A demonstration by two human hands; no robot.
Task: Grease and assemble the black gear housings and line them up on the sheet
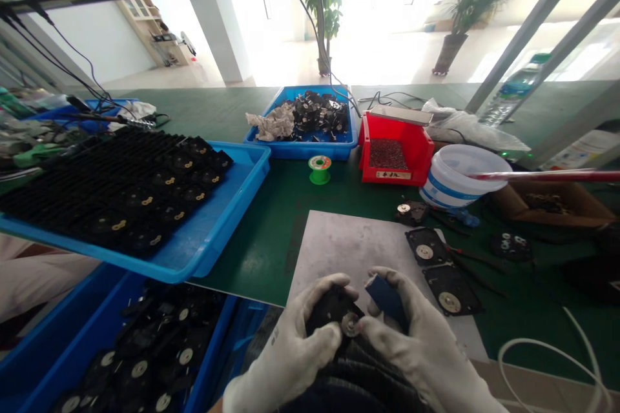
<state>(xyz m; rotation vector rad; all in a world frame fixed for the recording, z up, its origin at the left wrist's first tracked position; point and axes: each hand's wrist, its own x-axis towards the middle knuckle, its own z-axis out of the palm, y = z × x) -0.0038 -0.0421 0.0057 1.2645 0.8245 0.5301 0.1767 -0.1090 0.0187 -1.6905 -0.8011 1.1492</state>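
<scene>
By the grip of the left hand (305,342), which is wearing a white glove, a black unit (329,310) is being held, the fingers and the thumb being clamped on it. By the grip of the right hand (416,339), gloved also, a blue block (387,300) is being clasped, and the right thumb is being placed just beside the round metal disc (349,324) of the black unit; whether the disc is being touched cannot be told. Both things are being held at the near side of the white sheet (349,239), which is being carried by the green bench (276,219). At the right edge of the sheet, an upper housing (429,242) and a lower housing (455,287), both black, are lying. Beyond the sheet, a green spool (320,176) is standing, and farther beyond it small dark pieces are being contained in a blue tray (303,151). Beyond its right part, a red bin (420,158) and a white bucket (436,174) are standing. To the left of the sheet, rows of black parts are being carried by a large tray (230,213).
</scene>
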